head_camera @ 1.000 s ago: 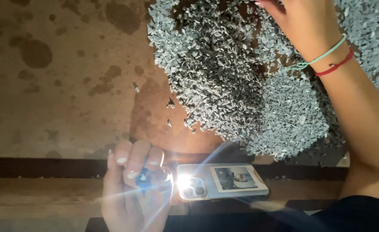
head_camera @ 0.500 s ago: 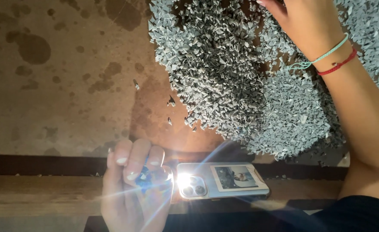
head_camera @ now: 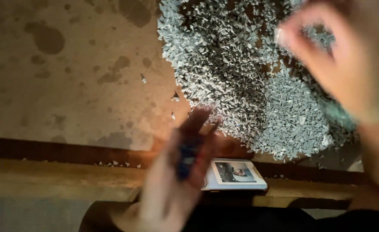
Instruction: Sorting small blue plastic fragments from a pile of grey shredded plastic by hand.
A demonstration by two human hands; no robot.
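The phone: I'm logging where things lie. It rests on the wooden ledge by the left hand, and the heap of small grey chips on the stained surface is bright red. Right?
Not quite. The head view shows the heap of chips is grey, not red. The rest holds: the phone lies on the wooden ledge beside the blurred left hand, and the chips sit on the stained surface.

I read the scene as dim, with warm light pooling at centre on the stained floor [head_camera: 69, 86]. The corners fall dark. Both hands are motion-blurred: the left hand [head_camera: 176, 180] smears heavily, and the right hand [head_camera: 348, 64] is soft. The grey chip pile [head_camera: 241, 77] stays sharp, casting small shadows.
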